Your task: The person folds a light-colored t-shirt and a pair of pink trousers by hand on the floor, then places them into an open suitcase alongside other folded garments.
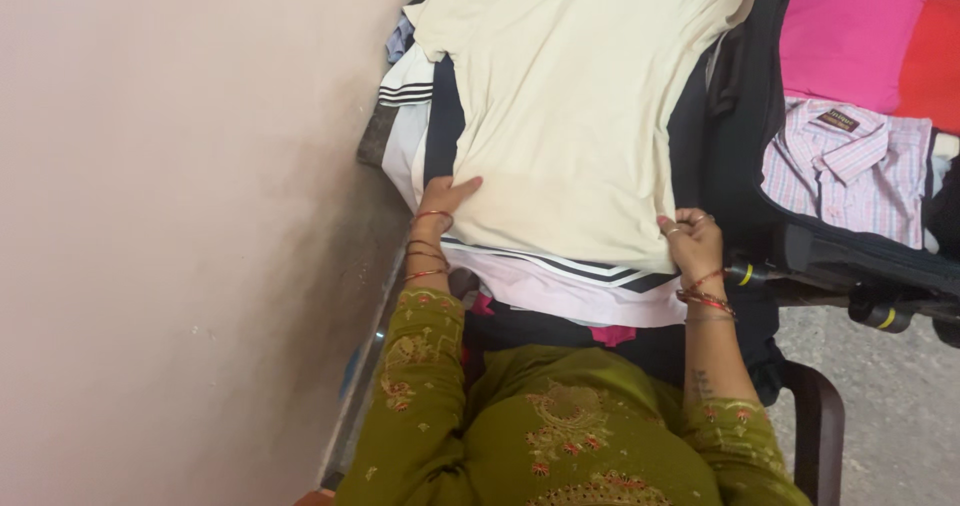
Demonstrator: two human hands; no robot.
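Both hands, left hand [443, 202] and right hand [692, 238], grip (at the hem) a cream shirt [570, 106].

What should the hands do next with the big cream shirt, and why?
Probably fold the cream shirt upward from its bottom edge. The left hand and the right hand each rest at a lower corner, and the shirt lies spread flat on the pile of clothes, so both corners could lift together.
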